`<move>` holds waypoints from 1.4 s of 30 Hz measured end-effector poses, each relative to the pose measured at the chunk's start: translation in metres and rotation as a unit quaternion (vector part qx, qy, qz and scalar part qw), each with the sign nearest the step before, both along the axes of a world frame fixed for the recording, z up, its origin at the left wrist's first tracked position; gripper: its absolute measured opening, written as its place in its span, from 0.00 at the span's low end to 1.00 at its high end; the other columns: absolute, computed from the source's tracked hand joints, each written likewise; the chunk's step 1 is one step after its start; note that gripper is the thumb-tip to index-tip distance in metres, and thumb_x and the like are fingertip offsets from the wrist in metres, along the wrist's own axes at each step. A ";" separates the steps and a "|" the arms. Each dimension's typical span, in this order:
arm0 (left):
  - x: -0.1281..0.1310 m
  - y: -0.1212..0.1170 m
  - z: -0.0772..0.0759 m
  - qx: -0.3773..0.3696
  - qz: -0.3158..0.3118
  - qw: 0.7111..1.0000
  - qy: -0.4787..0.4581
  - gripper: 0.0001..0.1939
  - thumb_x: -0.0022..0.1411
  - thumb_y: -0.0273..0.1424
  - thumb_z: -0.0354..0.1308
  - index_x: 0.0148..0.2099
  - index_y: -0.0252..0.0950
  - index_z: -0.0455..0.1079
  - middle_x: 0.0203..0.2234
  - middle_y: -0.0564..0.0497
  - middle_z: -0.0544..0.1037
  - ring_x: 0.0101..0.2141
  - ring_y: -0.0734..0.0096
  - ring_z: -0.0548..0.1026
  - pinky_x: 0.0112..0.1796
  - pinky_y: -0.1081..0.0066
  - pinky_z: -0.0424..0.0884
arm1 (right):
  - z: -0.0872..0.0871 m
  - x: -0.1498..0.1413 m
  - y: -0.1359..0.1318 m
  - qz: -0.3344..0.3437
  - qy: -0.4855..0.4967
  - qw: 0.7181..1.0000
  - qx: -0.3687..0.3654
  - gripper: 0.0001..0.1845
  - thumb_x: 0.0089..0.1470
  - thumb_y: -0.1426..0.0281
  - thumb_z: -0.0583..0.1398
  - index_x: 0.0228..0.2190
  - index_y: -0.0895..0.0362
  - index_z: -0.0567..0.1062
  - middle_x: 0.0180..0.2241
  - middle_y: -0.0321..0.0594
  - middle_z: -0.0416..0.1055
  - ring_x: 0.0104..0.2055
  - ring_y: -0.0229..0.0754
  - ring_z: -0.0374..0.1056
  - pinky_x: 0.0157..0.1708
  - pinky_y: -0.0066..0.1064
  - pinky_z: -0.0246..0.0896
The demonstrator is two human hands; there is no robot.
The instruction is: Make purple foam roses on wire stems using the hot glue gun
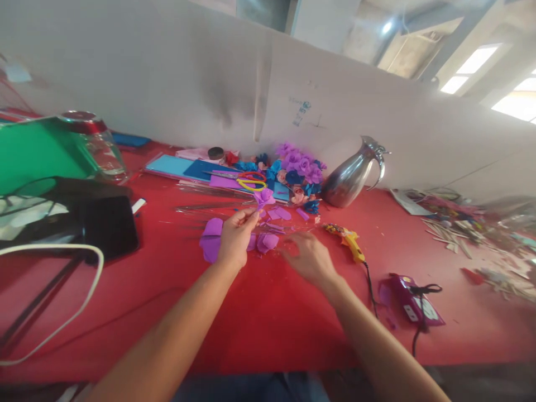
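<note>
Left hand [235, 237] has a tight little pinch going, thumb and fingertips closed on the base of a small purple paper flower [263, 197]. The flower sits mid-frame, sticking up right above those fingertips, petals kinda crinkly and bunched. Right hand [310, 257], just right of center, is loosely open, fingers bent and thumb apart, hanging near a rounded purple paper bud [267, 242] that's between the two hands. Flat, smooth-edged purple petals [280, 213] are scattered just past it. Farther right there's a yellow glue gun [350, 241] on the shiny red tabletop [268, 318]. Up top of center: scissors [251, 181] with looped plastic handles, plus a ruffly purple flower bunch [299, 162] beside a polished metal jug [349, 177].
</note>
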State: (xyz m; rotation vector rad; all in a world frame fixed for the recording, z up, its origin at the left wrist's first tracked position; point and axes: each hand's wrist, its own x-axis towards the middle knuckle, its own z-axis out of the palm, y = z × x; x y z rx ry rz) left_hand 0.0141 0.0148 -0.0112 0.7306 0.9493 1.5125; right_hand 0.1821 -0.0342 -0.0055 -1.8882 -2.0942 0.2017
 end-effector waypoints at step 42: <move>0.013 -0.017 0.000 -0.034 -0.101 0.993 0.041 0.18 0.41 0.38 0.69 0.33 0.33 0.73 0.28 0.52 0.77 0.26 0.76 0.72 0.31 0.74 0.67 | -0.005 -0.014 0.017 -0.039 0.674 0.737 -0.022 0.09 0.38 0.67 0.66 0.26 0.58 0.77 0.20 0.32 0.69 0.22 0.32 0.60 0.25 0.25 0.54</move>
